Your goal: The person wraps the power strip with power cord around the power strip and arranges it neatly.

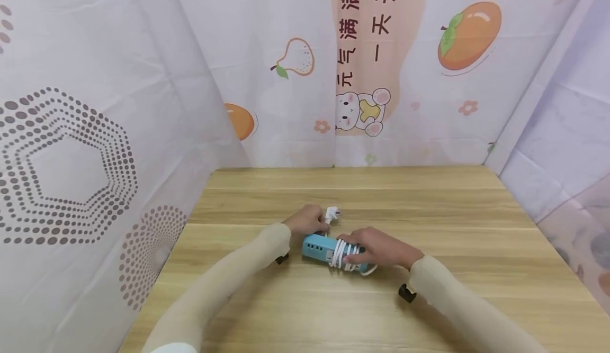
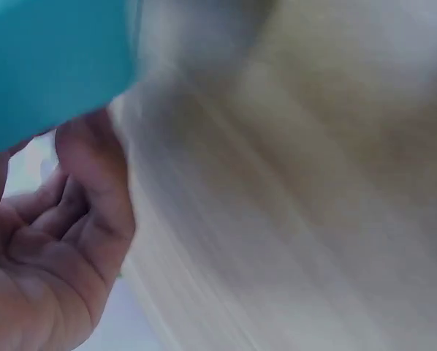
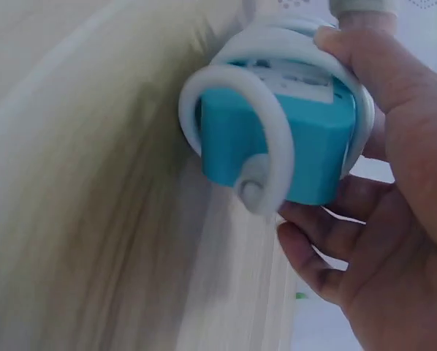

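A teal power strip (image 1: 316, 247) lies above the wooden table, its white cord (image 1: 339, 253) wound several times round its right half. My right hand (image 1: 381, 247) grips that wrapped end, thumb over the coils and fingers on the far side; the right wrist view shows the cord looping out of the strip's end face (image 3: 317, 157). At the strip's left end, my left hand (image 1: 307, 220) has curled fingers that pinch the cord just below the white plug (image 1: 332, 214). The left wrist view shows those curled fingers (image 2: 94, 172) beneath the strip's teal body (image 2: 50, 66); their tips are partly hidden.
The wood-grain table (image 1: 419, 199) extends around both hands. A printed curtain (image 1: 286, 146) stands behind its far edge, and further curtains (image 1: 95, 146) flank the left and right sides. Dark wrist mounts (image 1: 407, 293) hang beneath both sleeves.
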Tool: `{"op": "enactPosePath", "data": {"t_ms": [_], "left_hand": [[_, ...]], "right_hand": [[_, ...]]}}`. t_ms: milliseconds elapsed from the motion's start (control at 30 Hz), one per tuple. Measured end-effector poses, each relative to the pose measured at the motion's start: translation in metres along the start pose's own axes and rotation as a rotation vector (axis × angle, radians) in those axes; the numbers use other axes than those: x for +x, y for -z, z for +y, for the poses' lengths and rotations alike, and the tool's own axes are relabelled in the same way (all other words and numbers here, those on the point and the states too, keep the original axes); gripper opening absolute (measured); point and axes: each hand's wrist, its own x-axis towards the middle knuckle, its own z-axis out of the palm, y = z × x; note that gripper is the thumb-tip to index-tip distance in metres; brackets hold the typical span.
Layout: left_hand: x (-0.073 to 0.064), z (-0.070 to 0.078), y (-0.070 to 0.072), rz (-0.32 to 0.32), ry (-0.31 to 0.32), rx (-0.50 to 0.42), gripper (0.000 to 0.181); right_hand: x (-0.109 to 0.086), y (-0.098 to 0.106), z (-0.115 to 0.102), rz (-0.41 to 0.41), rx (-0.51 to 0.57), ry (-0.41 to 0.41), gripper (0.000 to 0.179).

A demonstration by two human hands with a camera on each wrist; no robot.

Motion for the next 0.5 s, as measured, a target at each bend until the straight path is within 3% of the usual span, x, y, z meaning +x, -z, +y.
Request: {"op": "enactPosePath", "data": {"t_ms": [167, 300, 500], "left_hand": [[-0.002, -0.006, 0.002, 0.009, -0.016, -0.015, 0.05], [-0.002, -0.011, 0.002, -0.005, -0.015, -0.03, 0.05], [-0.001, -0.018, 0.003, -0.019, 0.114, -0.043, 0.045]], "right_hand": [[-0.001, 0.006, 0.007, -0.059, 0.134, -0.017, 0.06], [0.001, 0.008, 0.013, -0.109, 0.172, -0.101, 0.064], [0.007, 0.007, 0.024, -0.137, 0.279, -0.248, 0.06]]}}
